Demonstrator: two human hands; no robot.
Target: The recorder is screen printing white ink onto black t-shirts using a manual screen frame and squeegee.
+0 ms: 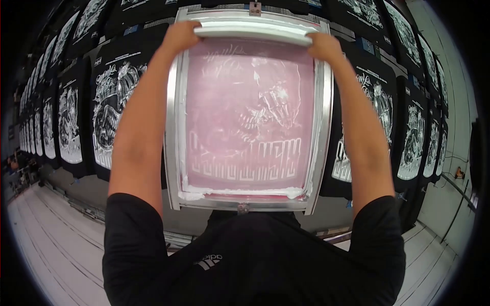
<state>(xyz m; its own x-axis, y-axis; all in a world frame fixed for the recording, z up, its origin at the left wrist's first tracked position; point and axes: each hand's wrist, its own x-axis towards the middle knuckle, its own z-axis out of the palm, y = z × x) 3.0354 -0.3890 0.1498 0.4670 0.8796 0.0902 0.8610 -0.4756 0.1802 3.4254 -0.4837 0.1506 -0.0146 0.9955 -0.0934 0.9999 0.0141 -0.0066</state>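
Observation:
A pink-meshed printing screen point(219, 112) in a silver metal frame lies right in front of me. Its mesh carries a pale image of lettering, a figure and block shapes. At the screen's far end, a long white-edged squeegee point(252, 34) spans most of the width. My left hand point(182, 35) is closed around the squeegee's left end, and my right hand point(324, 47) grips its right end. White ink streaks the mesh's borders, with thicker clumps in the near corners. What lies under the screen is hidden.
Black shirts with white prints stand in rows on both sides, among them a left shirt point(115, 97) and a right shirt point(376, 102). Metal clamps point(243, 208) hold the screen's near edge. Pale floor point(51, 239) shows at lower left, and a wall point(457, 132) at right.

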